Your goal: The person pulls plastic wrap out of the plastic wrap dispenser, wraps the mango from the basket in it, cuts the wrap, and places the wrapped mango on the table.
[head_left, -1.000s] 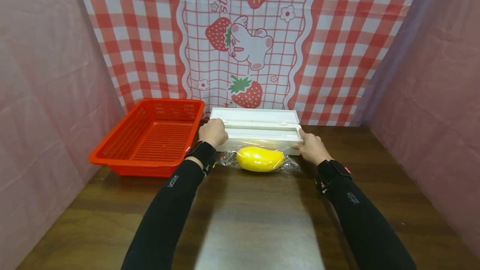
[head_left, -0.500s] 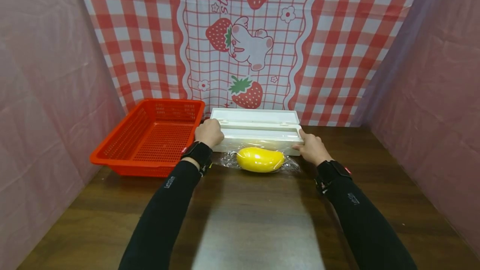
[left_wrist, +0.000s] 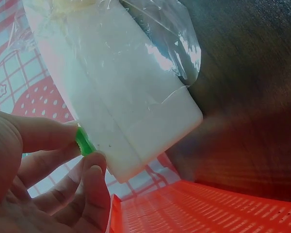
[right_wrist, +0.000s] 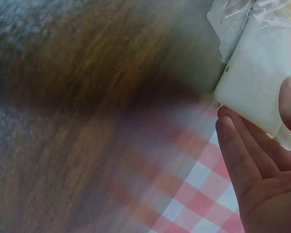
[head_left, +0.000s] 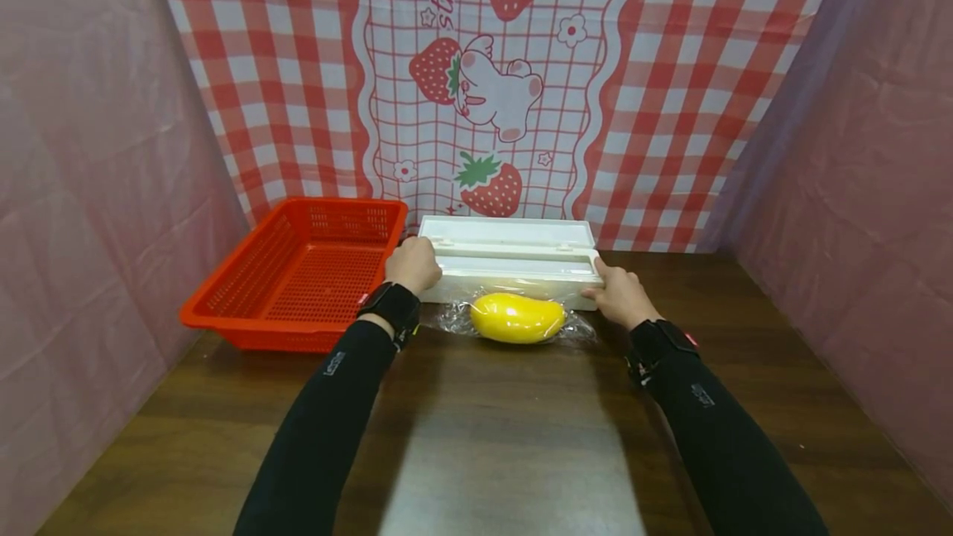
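A long white cling film dispenser (head_left: 514, 252) stands at the back of the table, its lid (head_left: 506, 230) raised. At its left end my left hand (head_left: 413, 263) pinches a small green slide cutter (left_wrist: 83, 141) between thumb and fingers, clearest in the left wrist view. My right hand (head_left: 621, 294) grips the other end, thumb on top and fingers against the end face. In front of the dispenser lies a yellow mango (head_left: 517, 318), with clear film (head_left: 456, 318) around it and spreading to both sides. Film also lies against the dispenser's front wall.
A red plastic basket (head_left: 223, 317) stands left of the dispenser, close to my left wrist. Behind rises a red and white checked cloth (head_left: 670, 106). Pink fabric (head_left: 841, 147) hangs at both sides. Brown wooden tabletop (head_left: 514, 428) stretches toward me.
My left hand has slid a little leftward along the dispenser, mostly in the first half second. The right hand, the mango and the dispenser have stayed in place.
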The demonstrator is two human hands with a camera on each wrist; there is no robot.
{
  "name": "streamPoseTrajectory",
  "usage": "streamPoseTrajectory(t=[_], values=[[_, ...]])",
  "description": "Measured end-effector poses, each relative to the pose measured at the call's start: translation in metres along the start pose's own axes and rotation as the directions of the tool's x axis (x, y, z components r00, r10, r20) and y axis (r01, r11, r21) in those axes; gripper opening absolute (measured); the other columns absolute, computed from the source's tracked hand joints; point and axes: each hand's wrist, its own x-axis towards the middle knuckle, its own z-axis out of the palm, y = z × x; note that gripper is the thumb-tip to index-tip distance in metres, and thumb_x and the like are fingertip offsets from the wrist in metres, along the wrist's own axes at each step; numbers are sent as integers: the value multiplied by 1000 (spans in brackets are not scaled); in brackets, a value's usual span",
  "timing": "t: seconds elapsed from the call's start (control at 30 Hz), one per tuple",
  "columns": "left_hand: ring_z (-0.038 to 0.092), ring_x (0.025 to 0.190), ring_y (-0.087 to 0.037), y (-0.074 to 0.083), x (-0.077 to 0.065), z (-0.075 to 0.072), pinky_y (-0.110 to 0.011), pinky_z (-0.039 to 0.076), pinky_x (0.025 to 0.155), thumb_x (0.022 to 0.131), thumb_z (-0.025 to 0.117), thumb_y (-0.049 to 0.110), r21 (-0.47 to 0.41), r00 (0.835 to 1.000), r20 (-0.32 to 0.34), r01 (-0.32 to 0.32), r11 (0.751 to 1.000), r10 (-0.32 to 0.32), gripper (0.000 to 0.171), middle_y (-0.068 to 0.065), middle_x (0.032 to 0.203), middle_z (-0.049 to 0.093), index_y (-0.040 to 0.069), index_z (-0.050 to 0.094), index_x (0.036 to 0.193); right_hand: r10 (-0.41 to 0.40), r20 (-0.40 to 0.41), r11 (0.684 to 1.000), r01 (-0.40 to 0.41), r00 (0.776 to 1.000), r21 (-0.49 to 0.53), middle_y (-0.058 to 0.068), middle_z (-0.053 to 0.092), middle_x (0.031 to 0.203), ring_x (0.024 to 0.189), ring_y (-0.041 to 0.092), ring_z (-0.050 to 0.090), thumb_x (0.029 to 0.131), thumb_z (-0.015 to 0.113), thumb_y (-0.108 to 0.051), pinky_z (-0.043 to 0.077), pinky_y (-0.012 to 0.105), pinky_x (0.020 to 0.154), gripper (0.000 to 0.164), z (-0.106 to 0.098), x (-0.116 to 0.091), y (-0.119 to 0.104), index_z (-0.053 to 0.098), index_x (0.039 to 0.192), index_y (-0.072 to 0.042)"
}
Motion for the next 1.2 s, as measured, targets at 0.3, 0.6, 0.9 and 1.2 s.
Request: streamPoseTrajectory(t=[0.3, 0.6, 0.9, 1.2], values=[[66, 91, -38, -4, -2, -2, -49, 55, 76, 91, 66, 14, 1, 1000, 7, 7, 1000, -7, 16, -20, 107, 66, -1, 70, 96, 3, 3, 1000, -3, 1000, 1, 34, 49, 142, 110, 43, 54, 97, 70, -21, 46, 52, 92, 78, 2, 1, 0, 26, 157, 3], [66, 95, -40, -7, -2, -7, -51, 55, 80, 91, 67, 14, 7, 1000, 12, -5, 1000, 4, 19, -20, 110, 67, -2, 71, 101, 4, 7, 1000, -4, 1000, 7, 33, 45, 146, 112, 42, 54, 98, 69, -20, 47, 51, 92, 78, 1, 1, -4, 24, 157, 3], [66, 94, -39, -13, -2, -11, -51, 56, 78, 91, 67, 10, 3, 1000, -9, 1, 1000, -1, 18, -20, 106, 67, -2, 70, 104, -5, -11, 1000, 5, 1000, 2, 34, 48, 144, 113, 43, 55, 97, 70, -20, 46, 53, 95, 78, 0, 0, -5, 26, 157, 3], [66, 96, -41, -11, -4, -6, -53, 56, 81, 90, 66, 9, 12, 1000, -26, -7, 1000, 8, 22, -20, 109, 66, -3, 70, 108, -12, -2, 1000, 12, 1000, -6, 34, 49, 142, 109, 44, 55, 97, 70, -22, 46, 54, 95, 77, -2, -1, -1, 27, 156, 3]])
